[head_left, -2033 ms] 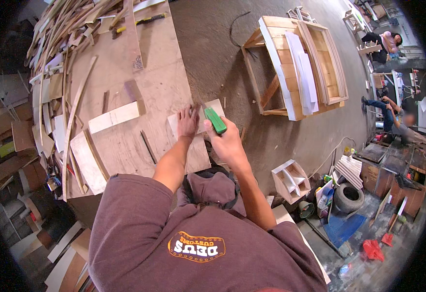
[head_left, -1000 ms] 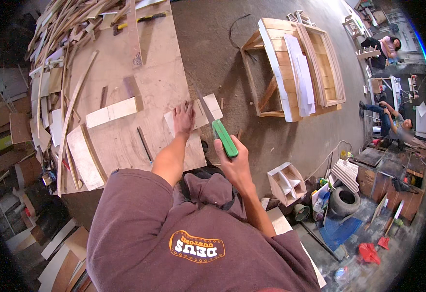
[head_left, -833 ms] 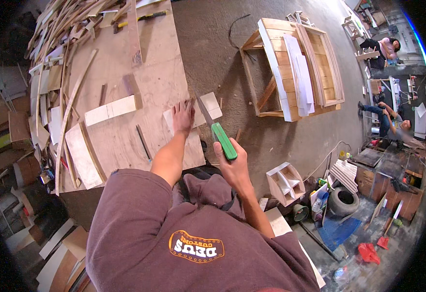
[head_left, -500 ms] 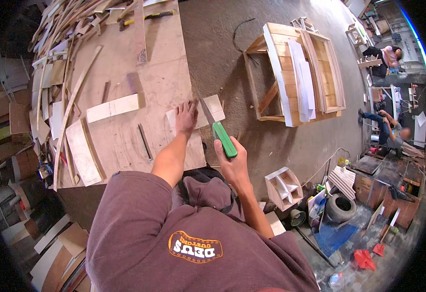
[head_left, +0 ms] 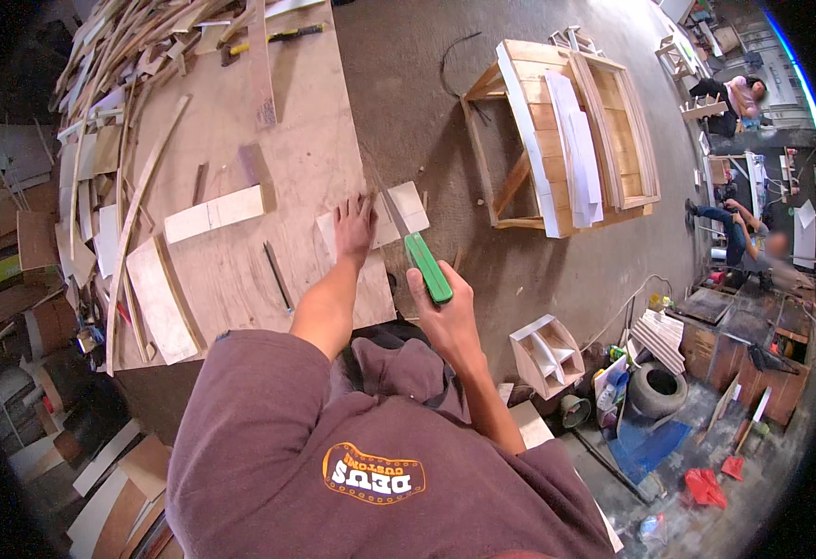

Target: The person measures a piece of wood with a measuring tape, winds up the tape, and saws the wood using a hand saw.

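My left hand (head_left: 354,226) presses flat on a pale wooden board (head_left: 410,205) that overhangs the right edge of the plywood workbench (head_left: 306,149). In my right hand (head_left: 441,312) is a hand saw with a green handle (head_left: 427,266). Its blade (head_left: 389,205) crosses the board just to the right of my left fingers.
Offcuts, a pale plank (head_left: 214,212) and strips lie on the bench, with a heap of thin strips (head_left: 110,84) at its far left. An open wooden crate frame (head_left: 566,130) stands on the floor to the right. A small wooden box (head_left: 546,352) sits near my feet. Other people (head_left: 743,233) work far right.
My right hand has drawn back from the board with the saw and then pushed in again, a back-and-forth stroke. My left hand has stayed on the board.
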